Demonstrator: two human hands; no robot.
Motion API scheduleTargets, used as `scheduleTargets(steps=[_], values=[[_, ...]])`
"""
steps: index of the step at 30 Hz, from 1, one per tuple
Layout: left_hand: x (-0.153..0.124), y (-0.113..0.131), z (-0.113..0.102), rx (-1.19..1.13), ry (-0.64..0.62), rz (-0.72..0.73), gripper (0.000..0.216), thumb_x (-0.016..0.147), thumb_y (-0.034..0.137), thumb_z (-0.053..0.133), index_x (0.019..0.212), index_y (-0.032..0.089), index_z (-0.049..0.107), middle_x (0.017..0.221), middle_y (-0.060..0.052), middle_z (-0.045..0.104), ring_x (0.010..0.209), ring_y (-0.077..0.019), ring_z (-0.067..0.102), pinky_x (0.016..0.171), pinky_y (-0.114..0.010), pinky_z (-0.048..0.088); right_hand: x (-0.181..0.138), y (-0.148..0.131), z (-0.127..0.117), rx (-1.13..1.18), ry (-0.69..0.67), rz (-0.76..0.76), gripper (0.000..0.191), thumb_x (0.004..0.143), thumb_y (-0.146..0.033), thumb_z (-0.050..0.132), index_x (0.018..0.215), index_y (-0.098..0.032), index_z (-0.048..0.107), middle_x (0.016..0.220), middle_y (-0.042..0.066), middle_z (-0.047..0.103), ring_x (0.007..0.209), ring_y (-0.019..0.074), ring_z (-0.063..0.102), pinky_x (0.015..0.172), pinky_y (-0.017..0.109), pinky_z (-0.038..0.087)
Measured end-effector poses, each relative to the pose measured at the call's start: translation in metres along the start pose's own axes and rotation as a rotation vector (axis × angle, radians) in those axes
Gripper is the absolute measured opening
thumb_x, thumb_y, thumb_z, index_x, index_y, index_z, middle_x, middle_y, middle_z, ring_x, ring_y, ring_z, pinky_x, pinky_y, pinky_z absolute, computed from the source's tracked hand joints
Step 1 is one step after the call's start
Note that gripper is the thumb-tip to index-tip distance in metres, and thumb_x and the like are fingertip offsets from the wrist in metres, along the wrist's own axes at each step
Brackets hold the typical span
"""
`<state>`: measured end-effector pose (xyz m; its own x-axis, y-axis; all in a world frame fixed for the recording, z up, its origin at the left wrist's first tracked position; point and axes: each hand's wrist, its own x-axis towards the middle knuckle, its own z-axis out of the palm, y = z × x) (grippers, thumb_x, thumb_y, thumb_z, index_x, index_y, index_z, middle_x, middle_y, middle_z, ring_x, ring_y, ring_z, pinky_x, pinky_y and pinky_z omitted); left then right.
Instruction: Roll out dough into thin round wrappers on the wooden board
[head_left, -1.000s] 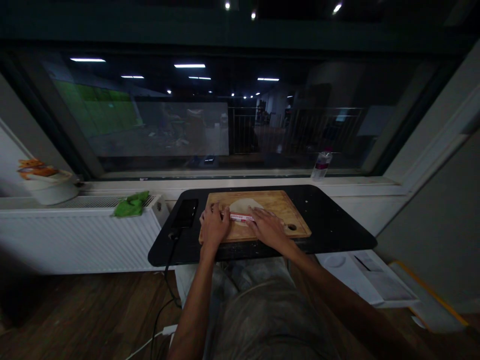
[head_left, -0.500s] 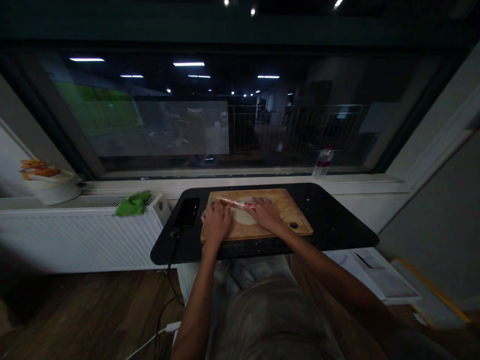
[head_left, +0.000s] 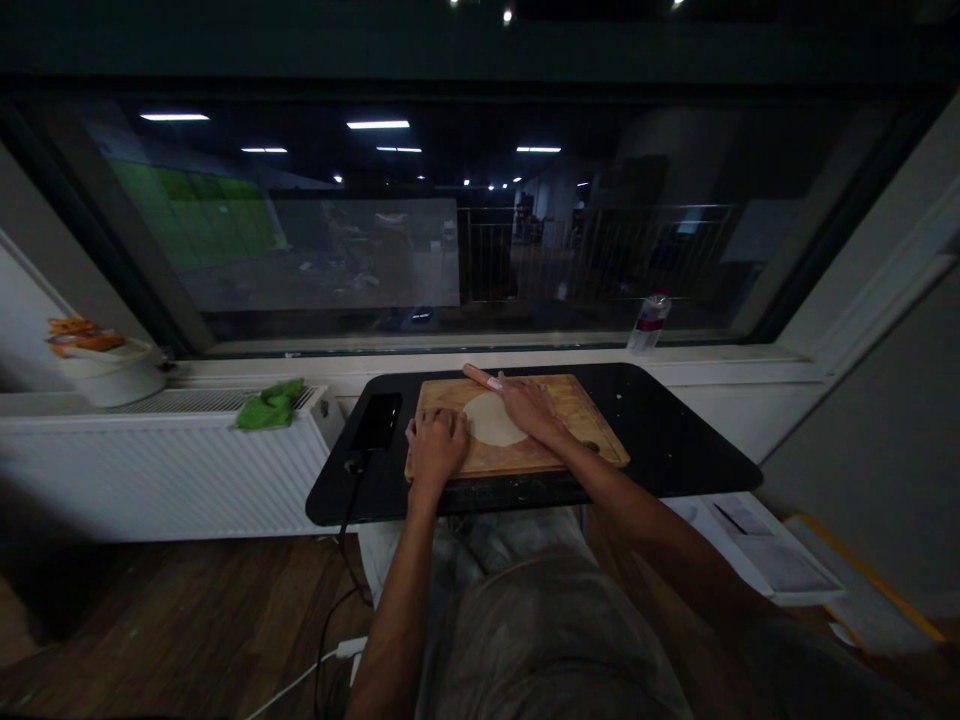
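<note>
On the wooden cutting board [head_left: 592,437] lies a round, flat sheet of pale dough [head_left: 491,420]. My left hand [head_left: 437,440] rests palm down on the board's left side, its fingers extended and touching the dough's left edge. A thin wooden rolling pin [head_left: 480,377] slants across the far side of the board. My right hand [head_left: 531,408] is over the pin's right part and grips it, hiding that end. The pin's left end sticks out beyond the fingers, past the dough's far edge.
The black table [head_left: 675,440] carries a phone [head_left: 377,422] with a cable at its left. A plastic bottle [head_left: 649,322] stands on the windowsill. A green cloth [head_left: 270,403] and a white pot [head_left: 112,375] are by the radiator [head_left: 172,480]. A white box [head_left: 757,545] sits low at right.
The rolling pin has moved away from me toward the board's far edge, uncovering more dough. My left hand has come off the pin's left end; the right hand stays on it.
</note>
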<state>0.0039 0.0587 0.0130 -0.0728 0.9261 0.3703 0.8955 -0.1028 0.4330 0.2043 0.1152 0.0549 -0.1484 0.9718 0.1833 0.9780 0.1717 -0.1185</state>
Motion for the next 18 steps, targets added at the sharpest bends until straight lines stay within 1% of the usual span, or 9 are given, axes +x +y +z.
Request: scheduleTargets(steps=[3,5,7,10,13,16,18], values=[[0.001,-0.001,0.002,-0.003,-0.003,-0.001,0.04,0.113,0.047,0.047,0.122,0.026,0.08,0.144,-0.014,0.075,0.144,-0.0362,0.06,0.127,-0.059,0.044,0.002,-0.001,0.001,-0.017,0.017,0.016,0.061,0.121,-0.038,0.03,0.179,-0.021,0.04,0.151,0.022,0.073,0.14,0.0366,0.069,0.119,0.052,0.048],[0.001,-0.002,0.002,-0.007,-0.007,-0.002,0.038,0.112,0.045,0.049,0.122,0.026,0.08,0.142,-0.013,0.076,0.143,-0.0364,0.06,0.127,-0.059,0.044,0.0,-0.002,0.002,-0.033,0.032,-0.005,0.061,0.12,-0.035,0.032,0.179,-0.021,0.038,0.154,0.022,0.071,0.144,0.0361,0.066,0.122,0.053,0.045],[0.002,-0.002,0.002,-0.01,-0.005,-0.003,0.038,0.112,0.044,0.049,0.122,0.026,0.081,0.142,-0.013,0.077,0.143,-0.0363,0.06,0.127,-0.059,0.043,-0.003,-0.003,0.004,-0.048,0.035,-0.033,0.062,0.118,-0.028,0.033,0.179,-0.018,0.037,0.159,0.021,0.068,0.148,0.0339,0.063,0.125,0.052,0.043],[0.002,-0.001,0.002,-0.011,-0.005,-0.003,0.038,0.112,0.044,0.049,0.121,0.025,0.081,0.142,-0.013,0.077,0.143,-0.036,0.06,0.127,-0.059,0.043,-0.01,-0.006,0.005,-0.048,0.015,-0.045,0.063,0.116,-0.02,0.033,0.179,-0.016,0.037,0.164,0.02,0.064,0.148,0.0305,0.064,0.123,0.047,0.046],[0.001,-0.001,0.001,-0.01,-0.008,0.003,0.037,0.112,0.043,0.049,0.12,0.025,0.081,0.142,-0.013,0.077,0.142,-0.0353,0.061,0.127,-0.058,0.043,-0.018,-0.009,0.007,-0.02,0.024,-0.04,0.061,0.116,-0.02,0.031,0.175,-0.015,0.042,0.165,0.02,0.064,0.147,0.0288,0.065,0.119,0.043,0.051],[0.001,0.0,0.001,0.003,-0.005,0.004,0.037,0.112,0.043,0.049,0.119,0.024,0.081,0.143,-0.014,0.076,0.142,-0.0353,0.061,0.127,-0.058,0.043,-0.024,-0.012,0.009,-0.019,0.064,-0.043,0.058,0.116,-0.021,0.031,0.172,-0.014,0.046,0.162,0.021,0.065,0.148,0.0289,0.063,0.119,0.042,0.05],[0.0,0.0,0.0,0.011,-0.004,0.005,0.038,0.113,0.043,0.049,0.118,0.024,0.08,0.144,-0.015,0.075,0.142,-0.036,0.061,0.126,-0.058,0.044,-0.027,-0.014,0.009,-0.027,0.071,-0.04,0.056,0.118,-0.026,0.031,0.17,-0.014,0.047,0.16,0.022,0.066,0.147,0.0298,0.064,0.119,0.042,0.05]])
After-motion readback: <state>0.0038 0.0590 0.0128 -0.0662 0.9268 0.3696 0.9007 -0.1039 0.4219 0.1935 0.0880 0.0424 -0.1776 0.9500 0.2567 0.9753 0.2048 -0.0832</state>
